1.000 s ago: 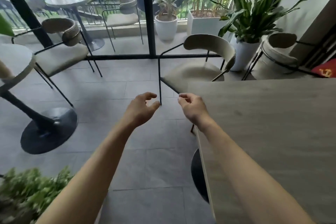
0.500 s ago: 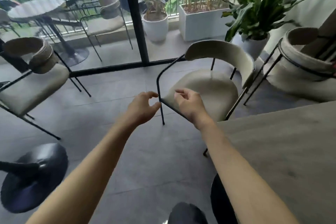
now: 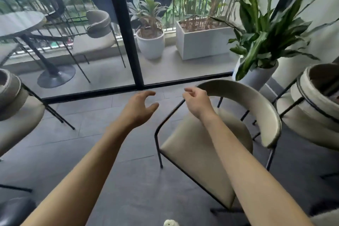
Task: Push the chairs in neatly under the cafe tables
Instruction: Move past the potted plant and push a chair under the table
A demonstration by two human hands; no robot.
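Far left, indoors: a beige chair (image 3: 16,113) with black legs, cut off by the frame edge; a dark round base (image 3: 14,211) sits on the floor near it, its worktop out of view. Beyond the glass, a round worktop (image 3: 20,22) on a pedestal with another chair (image 3: 97,33) drawn close to it.

Left hand (image 3: 137,108): raised over bare floor, grip spread, fingers curled, touching nothing.

Right hand (image 3: 197,102): over the left end of the centre chair's backrest, where the black frame rod rises to meet it. Grip loosely curled, fingers apart; whether it touches rod or backrest, cannot tell. Judged not yet closed on anything.

Centre chair (image 3: 207,148): right of middle, standing free on the grey floor, no worktop over its seat in view. Padded beige seat, curved beige backrest, thin black metal legs; upright, all visible feet down. Looks light, likely to slide easily on tile.

Far right: a fourth chair (image 3: 315,101) of the same kind, beside a potted plant (image 3: 260,42).

Progress, as a judgement: centre chair not yet pushed in; grasp and push remain. The other indoor chairs cannot be assessed.
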